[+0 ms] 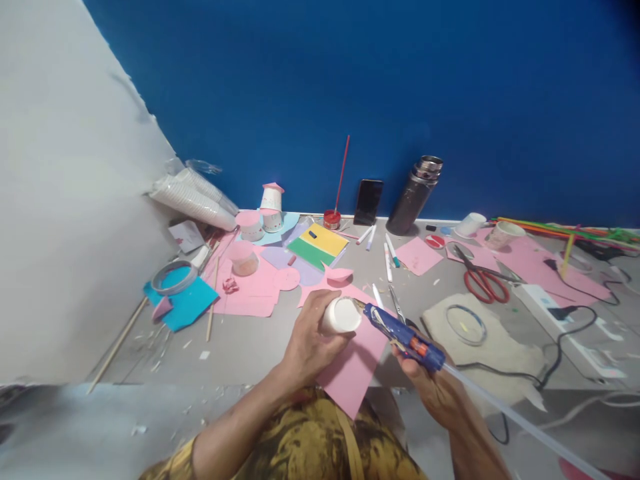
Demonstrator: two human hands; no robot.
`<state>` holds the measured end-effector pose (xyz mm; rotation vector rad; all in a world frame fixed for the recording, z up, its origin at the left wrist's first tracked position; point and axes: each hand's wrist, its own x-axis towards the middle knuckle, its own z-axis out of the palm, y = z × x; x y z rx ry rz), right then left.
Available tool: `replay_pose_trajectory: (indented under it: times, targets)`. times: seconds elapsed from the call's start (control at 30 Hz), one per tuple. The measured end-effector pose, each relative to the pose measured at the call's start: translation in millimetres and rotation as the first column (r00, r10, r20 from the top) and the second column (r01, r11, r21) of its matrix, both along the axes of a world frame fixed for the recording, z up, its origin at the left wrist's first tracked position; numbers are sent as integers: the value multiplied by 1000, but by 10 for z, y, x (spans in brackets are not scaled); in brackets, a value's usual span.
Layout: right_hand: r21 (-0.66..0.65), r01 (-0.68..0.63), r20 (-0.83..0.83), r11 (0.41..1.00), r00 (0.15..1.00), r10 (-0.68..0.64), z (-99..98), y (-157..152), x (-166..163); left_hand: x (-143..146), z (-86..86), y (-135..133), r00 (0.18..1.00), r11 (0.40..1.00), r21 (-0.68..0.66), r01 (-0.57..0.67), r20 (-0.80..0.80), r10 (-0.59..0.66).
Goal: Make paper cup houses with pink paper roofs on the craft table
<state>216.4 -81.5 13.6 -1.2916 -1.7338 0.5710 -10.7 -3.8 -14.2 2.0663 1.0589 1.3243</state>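
Note:
My left hand point(311, 340) is closed around a small white paper cup point(341, 315), held on its side over a pink paper sheet point(353, 363). My right hand point(431, 390) grips a blue glue gun point(403, 337) with a long clear glue stick trailing out behind it toward the lower right. The gun's nozzle touches the rim of the cup.
Pink and coloured paper pieces, decorated cups point(271, 207), a stack of cups point(193, 197), markers, red scissors point(481, 278), a metal flask point(414, 195), a phone point(369, 202), a red paint pot point(331, 219), tape rings, a power strip point(560, 317) with cables and straws lie about the grey surface.

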Motion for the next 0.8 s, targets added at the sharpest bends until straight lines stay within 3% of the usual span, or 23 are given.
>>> replay_pose_trajectory:
  times: [0.2, 0.8]
  targets:
    - [0, 37, 12, 999, 999, -37, -15, -33, 0, -30, 11, 15, 1000, 1000, 16, -15, 0, 15]
    - [-37, -18, 57, 999, 998, 20, -6, -70, 64, -116, 61, 49, 996, 993, 87, -77, -27, 80]
